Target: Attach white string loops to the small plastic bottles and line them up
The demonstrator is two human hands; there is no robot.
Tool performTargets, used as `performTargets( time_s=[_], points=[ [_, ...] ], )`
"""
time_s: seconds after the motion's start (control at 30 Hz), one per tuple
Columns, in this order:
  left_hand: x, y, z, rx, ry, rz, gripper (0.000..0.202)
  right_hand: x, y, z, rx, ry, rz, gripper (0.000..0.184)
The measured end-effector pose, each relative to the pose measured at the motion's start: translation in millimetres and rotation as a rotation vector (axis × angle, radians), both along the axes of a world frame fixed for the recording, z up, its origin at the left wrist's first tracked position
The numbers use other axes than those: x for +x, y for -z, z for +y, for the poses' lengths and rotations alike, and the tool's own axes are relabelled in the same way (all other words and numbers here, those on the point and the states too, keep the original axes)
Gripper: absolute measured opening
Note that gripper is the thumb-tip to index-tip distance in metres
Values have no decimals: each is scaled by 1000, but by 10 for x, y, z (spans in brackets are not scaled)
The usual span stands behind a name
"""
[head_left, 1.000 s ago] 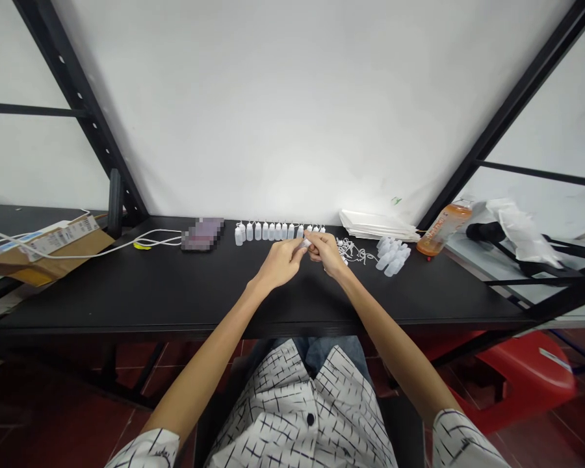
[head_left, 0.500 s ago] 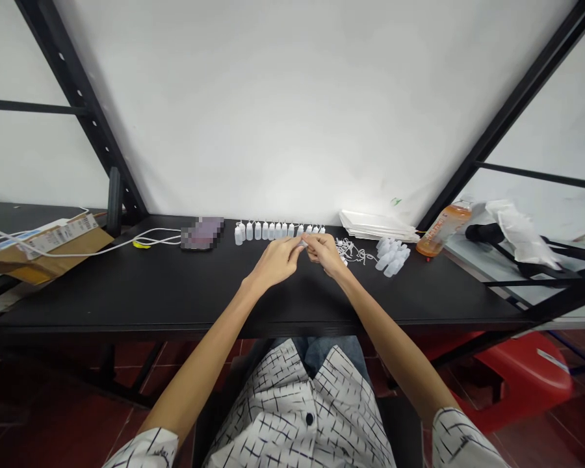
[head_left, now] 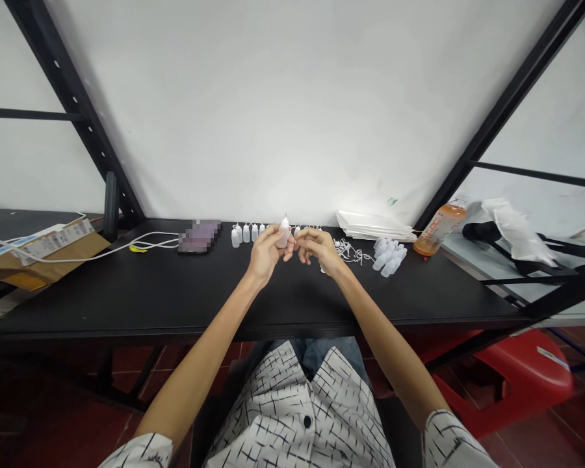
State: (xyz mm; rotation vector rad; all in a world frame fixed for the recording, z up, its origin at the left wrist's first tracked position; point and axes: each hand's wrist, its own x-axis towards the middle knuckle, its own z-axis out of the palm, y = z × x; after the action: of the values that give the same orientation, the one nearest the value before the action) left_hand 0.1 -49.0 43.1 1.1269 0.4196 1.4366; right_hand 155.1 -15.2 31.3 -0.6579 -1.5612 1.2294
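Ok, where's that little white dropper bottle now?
In the head view the bottle stands upright in the left hand, over the black table, in front of the row of matching bottles, with the right hand beside it.

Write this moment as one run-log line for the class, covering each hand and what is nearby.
left hand: holds white plastic dropper bottle upright | right hand: beside it, grip unclear | nearby: row of bottles

I can't read any words from here. The white shipping label point(head_left: 54, 233) on the cardboard box point(head_left: 39, 258), at the left of the frame, shows barcode stripes and tiny print, too small to make out. At the right, the label on the orange-filled plastic bottle point(head_left: 439, 227) carries lettering, but it's too blurred to read.
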Motion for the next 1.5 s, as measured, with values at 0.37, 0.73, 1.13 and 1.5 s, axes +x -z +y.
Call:
performTargets(
  time_s=[0.37,0.73,1.13,1.5],
  points=[
    [-26,-10,-1,-87,6,-19,9,-56,3,-66,48,18,12,25],
    [8,41,4,-93,-161,270,24,-56,-8,-36,25,106,36,32],
    [-24,98,-11,270,-490,1150,27,39,-56,-17,94,143,12,35],
    [-29,104,-7,264,-511,1163,34,35,-51,-32,54,84,29,32]
  ],
)
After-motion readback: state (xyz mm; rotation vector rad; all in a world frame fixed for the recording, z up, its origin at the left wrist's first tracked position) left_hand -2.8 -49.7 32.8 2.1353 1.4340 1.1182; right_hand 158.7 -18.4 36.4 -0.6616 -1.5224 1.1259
